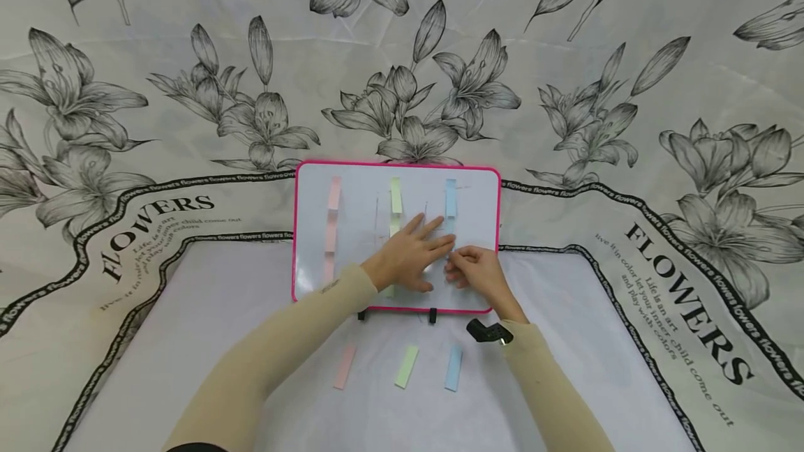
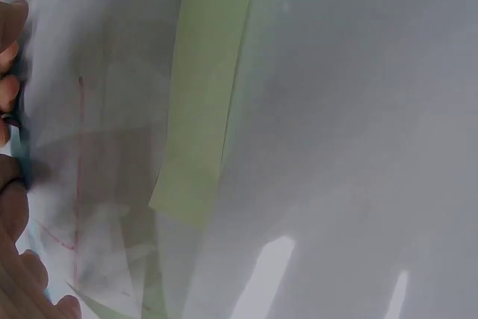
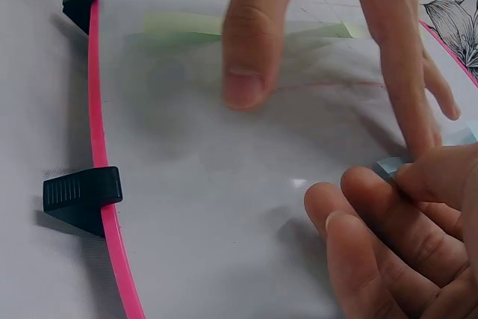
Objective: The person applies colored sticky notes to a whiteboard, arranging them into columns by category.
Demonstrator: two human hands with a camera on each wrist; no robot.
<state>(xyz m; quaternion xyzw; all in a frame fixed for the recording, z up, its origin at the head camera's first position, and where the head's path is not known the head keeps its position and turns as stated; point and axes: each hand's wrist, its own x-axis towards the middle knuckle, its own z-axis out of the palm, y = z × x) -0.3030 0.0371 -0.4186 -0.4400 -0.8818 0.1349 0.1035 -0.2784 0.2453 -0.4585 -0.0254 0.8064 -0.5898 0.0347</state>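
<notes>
A white board with a pink frame stands tilted on the table. My left hand lies spread over its middle, fingers straight, one fingertip close to a blue paper strip. Between thumb and finger, my right hand pinches that strip's end at the board's right side. Above it hangs another blue strip. Green strips run down the middle, partly hidden by my left hand; in the left wrist view one green strip shows closely. Pink strips form a column at left.
On the white table before the board lie a pink strip, a green strip and a blue strip. Black feet hold the board's lower edge. A flower-printed cloth covers the background.
</notes>
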